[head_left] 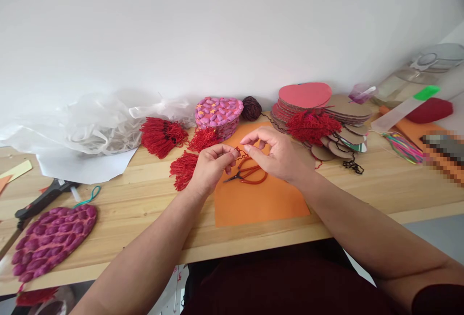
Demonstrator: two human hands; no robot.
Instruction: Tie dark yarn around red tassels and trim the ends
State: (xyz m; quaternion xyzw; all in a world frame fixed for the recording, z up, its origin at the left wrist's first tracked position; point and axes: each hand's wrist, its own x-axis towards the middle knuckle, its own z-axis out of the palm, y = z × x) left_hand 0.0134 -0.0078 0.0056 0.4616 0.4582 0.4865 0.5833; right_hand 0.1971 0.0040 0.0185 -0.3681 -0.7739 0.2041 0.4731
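My left hand [216,164] is raised over the left part of an orange sheet [261,204], its thumb and fingertips pinched on a thin dark red yarn [240,152]. Facing it from the right, my right hand [270,150] has its thumb and forefinger curled close together; whether the yarn runs between them is too small to tell. Below both hands, red-handled scissors [253,175] lie on the sheet with the blades pointing left. Red yarn tassels [184,170] lie just left of my left hand.
Behind stand pink decorated pieces [219,112], a dark yarn ball [251,107] and stacked cardboard shapes [304,96]. A plastic bag [105,126], glue gun [47,199] and purple heart [56,237] lie left. Colored cords [404,147] lie right.
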